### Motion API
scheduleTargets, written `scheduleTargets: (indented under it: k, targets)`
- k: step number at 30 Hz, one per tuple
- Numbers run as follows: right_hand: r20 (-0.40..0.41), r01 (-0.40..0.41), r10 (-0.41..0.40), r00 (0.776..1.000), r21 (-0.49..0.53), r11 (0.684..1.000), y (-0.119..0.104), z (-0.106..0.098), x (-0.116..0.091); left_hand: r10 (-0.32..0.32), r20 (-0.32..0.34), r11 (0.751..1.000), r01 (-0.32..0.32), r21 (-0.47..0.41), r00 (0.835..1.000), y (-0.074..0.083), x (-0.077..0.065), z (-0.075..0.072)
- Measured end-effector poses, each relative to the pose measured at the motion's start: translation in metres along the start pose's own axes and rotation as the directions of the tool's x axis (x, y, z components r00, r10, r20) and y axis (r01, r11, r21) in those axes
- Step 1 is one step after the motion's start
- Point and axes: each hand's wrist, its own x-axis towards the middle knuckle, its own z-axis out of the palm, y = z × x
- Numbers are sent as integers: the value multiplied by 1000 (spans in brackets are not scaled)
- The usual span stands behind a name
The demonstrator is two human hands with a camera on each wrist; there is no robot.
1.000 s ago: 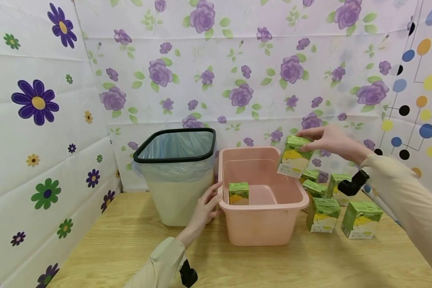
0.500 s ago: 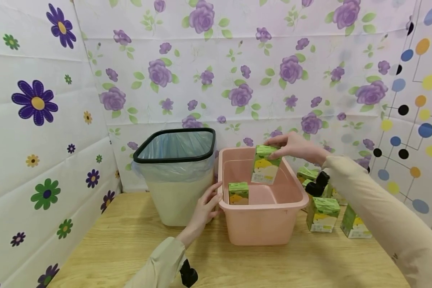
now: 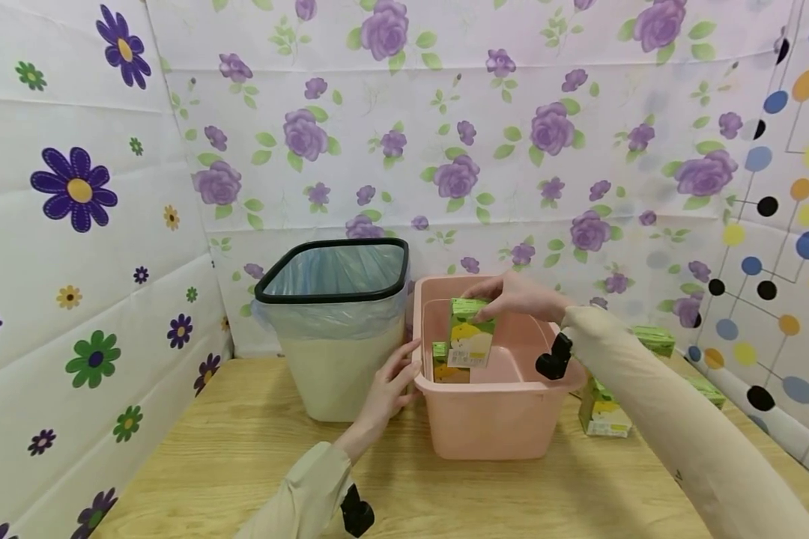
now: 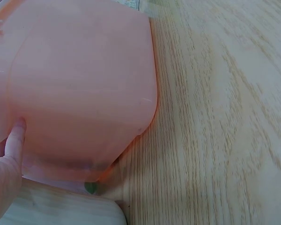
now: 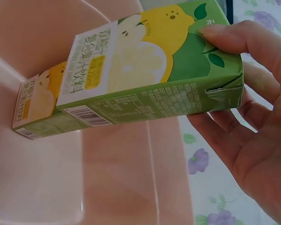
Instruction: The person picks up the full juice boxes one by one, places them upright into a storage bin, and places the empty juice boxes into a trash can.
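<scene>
My right hand (image 3: 512,294) pinches the top of a green and yellow juice carton (image 3: 472,333), thumb on the printed face. The carton hangs inside the pink plastic tub (image 3: 492,423), partly in front of a second juice carton (image 3: 440,367) on the tub's left side. In the right wrist view, a lemon and a barcode show on the held carton (image 5: 145,65), with the other carton (image 5: 37,101) beyond its lower end. My left hand (image 3: 386,385) rests against the tub's left rim; in the left wrist view the thumb (image 4: 18,133) touches the wall.
A cream bin (image 3: 337,374) with a black rim and a blue liner stands left of the tub. More juice cartons (image 3: 603,412) stand to the right, partly hidden by my right sleeve (image 3: 654,404). Patterned cloth hangs behind the wooden table (image 3: 243,449).
My right hand has carried the juice carton left and down, from above the tub's right side to beside the carton inside. My left hand stays at the rim.
</scene>
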Motion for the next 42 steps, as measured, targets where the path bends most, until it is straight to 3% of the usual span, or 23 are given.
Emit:
scheduleTargets:
  k: [6,16,26,35,42]
  targets:
    - [-13,-40,39,999,-50,998,3,5,8,-6,4,1000,6,2,1000,-1,1,0]
    - [121,47,-45,992,-18,999,7,18,20,4,-2,1000,-4,16,1000,-2,1,-2]
    - [175,19,-6,985,-74,997,12,23,28,-8,-5,1000,8,5,1000,-2,0,-1]
    - [282,44,-31,959,-37,998,19,29,33,6,-10,1000,-6,22,1000,-2,2,-1]
    - [286,6,4,958,-31,999,27,36,31,6,-12,1000,-6,24,1000,-2,1,0]
